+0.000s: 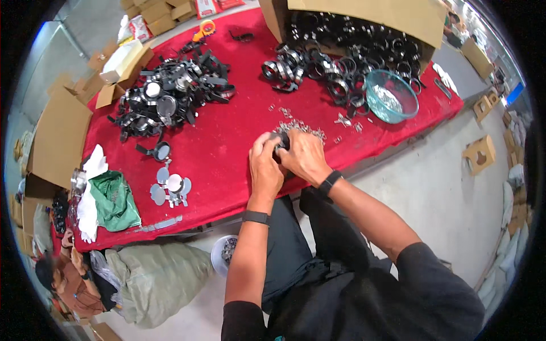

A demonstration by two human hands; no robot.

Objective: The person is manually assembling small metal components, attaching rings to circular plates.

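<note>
Near the front edge of the red-covered table, my left hand (265, 167) and my right hand (307, 154) are closed together around a small black ring-shaped part (282, 141). Fingers hide most of it, so its exact kind is unclear. Just beyond my hands lies a scatter of small metal clips (301, 127). To the right of them stands a clear bluish bowl (391, 98) with shiny bits inside. Black-and-silver ring parts (338, 86) spill toward the bowl from a cardboard box (369, 16) lying on its side.
A large heap of black parts with round silver discs (165, 94) covers the table's left. Loose grey discs (170, 184) and a green bag (115, 202) lie near the front left edge. A bucket (223, 256) and big sack (159, 278) stand below, beside another person (77, 284).
</note>
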